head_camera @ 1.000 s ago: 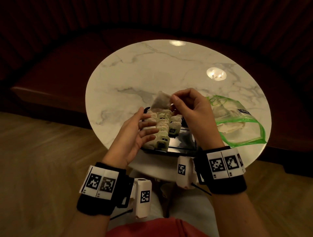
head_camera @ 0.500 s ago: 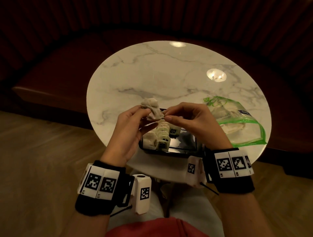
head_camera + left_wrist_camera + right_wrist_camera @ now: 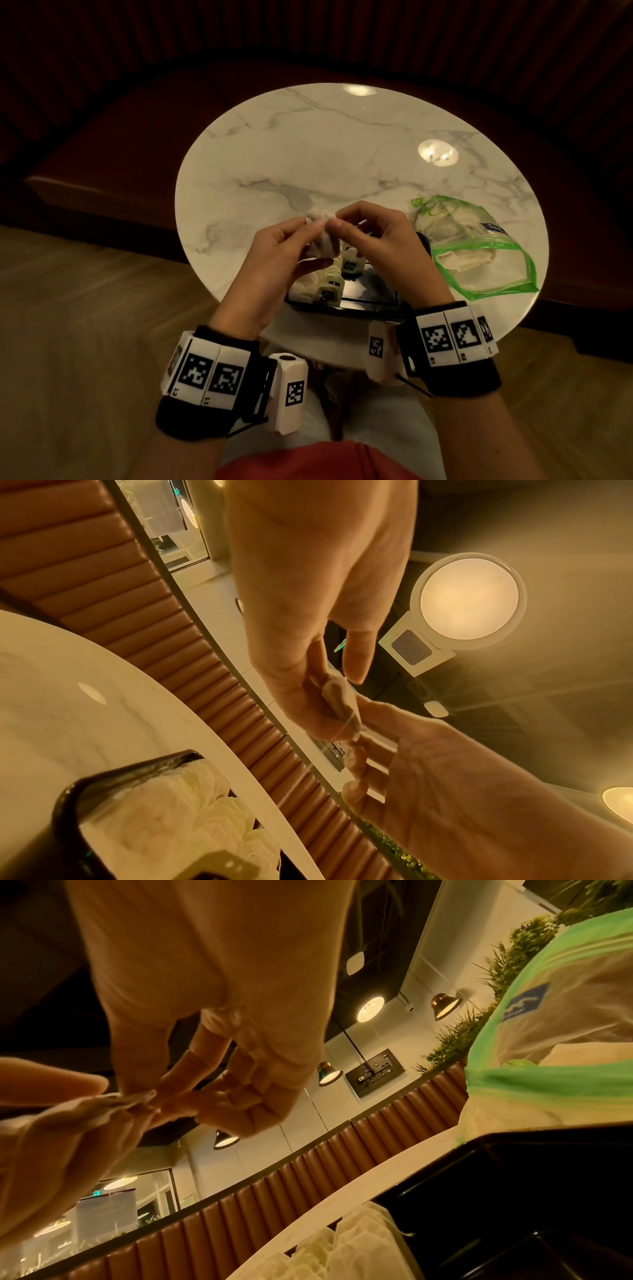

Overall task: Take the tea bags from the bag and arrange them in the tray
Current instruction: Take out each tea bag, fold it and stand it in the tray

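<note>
Pinching one tea bag (image 3: 320, 236) above the tray (image 3: 376, 301) at the tabletop's near edge, left hand (image 3: 274, 257) and right hand (image 3: 373, 240) both grip it; one row is filled, and the bag (image 3: 479, 260) apparently holds more.

Probably café: banquette (image 3: 308, 1177), pendant lamps (image 3: 329, 1072)

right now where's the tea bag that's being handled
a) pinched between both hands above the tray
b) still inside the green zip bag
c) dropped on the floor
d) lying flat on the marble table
a: the left hand and right hand both pinch the tea bag at its top, held up over the black tray, apart from the green-edged bag off to the right.
</note>
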Demonstrator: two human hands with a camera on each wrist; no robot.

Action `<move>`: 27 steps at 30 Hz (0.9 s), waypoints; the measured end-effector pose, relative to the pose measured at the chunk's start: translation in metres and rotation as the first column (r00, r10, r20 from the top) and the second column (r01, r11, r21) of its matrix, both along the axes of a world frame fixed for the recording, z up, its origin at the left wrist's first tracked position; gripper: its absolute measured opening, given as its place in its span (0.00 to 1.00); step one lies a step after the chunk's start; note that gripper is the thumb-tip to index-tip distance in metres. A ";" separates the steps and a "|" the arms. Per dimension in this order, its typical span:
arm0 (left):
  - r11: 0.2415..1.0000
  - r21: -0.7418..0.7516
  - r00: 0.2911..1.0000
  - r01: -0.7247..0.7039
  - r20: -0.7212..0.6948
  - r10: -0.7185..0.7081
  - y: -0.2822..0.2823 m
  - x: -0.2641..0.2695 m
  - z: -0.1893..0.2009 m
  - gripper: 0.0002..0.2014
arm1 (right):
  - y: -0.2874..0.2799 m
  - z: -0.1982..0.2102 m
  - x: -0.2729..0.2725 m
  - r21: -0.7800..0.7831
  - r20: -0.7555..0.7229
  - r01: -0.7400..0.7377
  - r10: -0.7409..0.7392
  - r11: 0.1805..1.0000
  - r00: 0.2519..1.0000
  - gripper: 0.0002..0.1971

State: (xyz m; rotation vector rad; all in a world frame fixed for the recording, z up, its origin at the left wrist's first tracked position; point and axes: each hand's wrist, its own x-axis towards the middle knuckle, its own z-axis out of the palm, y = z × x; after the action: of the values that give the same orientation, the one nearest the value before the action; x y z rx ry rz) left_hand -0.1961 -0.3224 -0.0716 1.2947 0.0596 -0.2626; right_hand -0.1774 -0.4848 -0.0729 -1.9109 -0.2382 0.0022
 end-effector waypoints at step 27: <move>0.980 0.138 0.926 -0.146 0.367 0.086 0.008 -0.002 0.003 0.21 | 0.002 -0.016 -0.006 0.066 -0.280 -0.334 0.339 0.940 0.898 0.11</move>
State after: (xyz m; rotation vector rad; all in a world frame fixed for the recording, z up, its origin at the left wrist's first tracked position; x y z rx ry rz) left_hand -0.1978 -0.3148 -0.0688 1.4788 -0.1571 0.0868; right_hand -0.1834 -0.4830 -0.0885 -1.8047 -0.3667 0.5083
